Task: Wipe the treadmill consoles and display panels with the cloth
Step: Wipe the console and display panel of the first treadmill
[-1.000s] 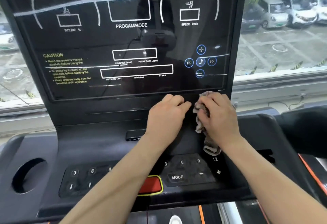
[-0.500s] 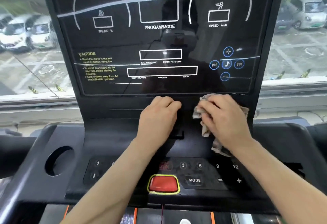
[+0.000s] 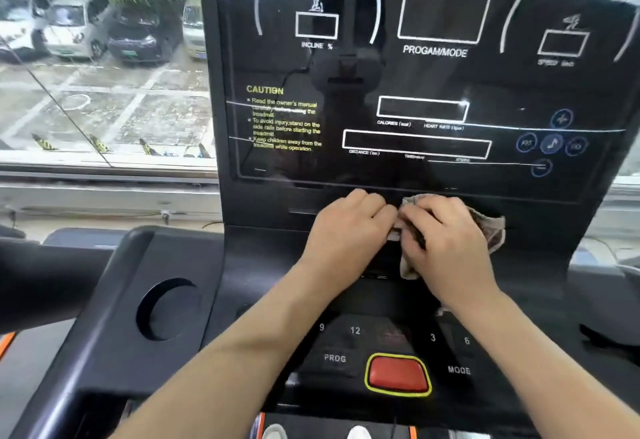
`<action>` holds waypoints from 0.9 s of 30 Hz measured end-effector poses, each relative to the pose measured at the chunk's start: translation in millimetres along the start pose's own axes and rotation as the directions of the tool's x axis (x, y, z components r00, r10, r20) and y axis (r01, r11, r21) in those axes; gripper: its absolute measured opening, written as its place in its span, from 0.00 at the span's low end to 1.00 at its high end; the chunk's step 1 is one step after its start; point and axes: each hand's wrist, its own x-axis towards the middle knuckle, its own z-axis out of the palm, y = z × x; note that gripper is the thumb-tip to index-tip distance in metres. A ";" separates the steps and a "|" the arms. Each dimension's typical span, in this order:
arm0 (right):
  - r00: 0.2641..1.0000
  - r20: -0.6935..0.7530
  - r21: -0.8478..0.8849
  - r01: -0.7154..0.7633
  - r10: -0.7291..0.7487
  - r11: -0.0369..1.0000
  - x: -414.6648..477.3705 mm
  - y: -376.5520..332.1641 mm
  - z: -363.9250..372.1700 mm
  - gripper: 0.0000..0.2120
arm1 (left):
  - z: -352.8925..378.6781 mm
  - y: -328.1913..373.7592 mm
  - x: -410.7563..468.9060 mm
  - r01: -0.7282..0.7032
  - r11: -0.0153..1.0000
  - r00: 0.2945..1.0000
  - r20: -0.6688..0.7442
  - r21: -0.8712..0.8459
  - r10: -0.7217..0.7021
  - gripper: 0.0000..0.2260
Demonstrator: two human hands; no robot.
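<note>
Right fingers (image 3: 427,218) are curled down over the bunched cloth (image 3: 496,230), gripping it, and there's fabric poking out past the knuckles and below the thumb. The right hand (image 3: 450,248) presses that cloth onto the black ledge just under the display panel (image 3: 426,74). Left fingers (image 3: 379,210) are curled too, tips right up against the cloth's near edge, though I can't tell if they pinch it or only touch. The left hand (image 3: 346,230) sits knuckles-up beside the right, the two almost meeting. Both forearms reach in across the console (image 3: 263,282), over the number keys and either side of the red button (image 3: 397,373). A round cup holder (image 3: 166,310) is off to the left, with parked cars (image 3: 79,26) outside the window.
</note>
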 end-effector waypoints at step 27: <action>0.798 0.180 0.106 0.565 -0.575 0.818 58.3 -134.7 95.0 0.16 | -79.5 -111.8 -83.3 0.638 -0.148 0.403 0.491 -0.756 -0.772 0.16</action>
